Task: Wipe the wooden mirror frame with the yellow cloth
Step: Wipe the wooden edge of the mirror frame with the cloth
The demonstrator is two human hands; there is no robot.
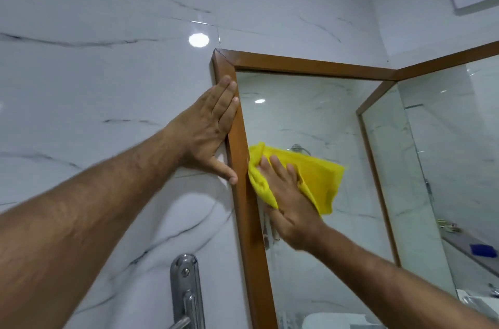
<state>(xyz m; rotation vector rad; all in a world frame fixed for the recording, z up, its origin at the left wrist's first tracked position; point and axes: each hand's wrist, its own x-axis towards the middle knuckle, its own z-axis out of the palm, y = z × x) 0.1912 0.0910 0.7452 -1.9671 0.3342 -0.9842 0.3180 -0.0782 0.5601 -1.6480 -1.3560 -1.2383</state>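
Observation:
The wooden mirror frame runs up the left side of the mirror and along its top. My left hand lies flat and open against the wall tile and the frame's left upright, fingers pointing up. My right hand presses the yellow cloth flat against the mirror glass, right beside the frame's inner edge. The cloth's left fold touches the wooden upright.
A white marble-pattern tile wall is left of the mirror. A chrome fitting is mounted on it below my left arm. A second framed mirror meets the first at the right corner. A shelf shows in the reflection.

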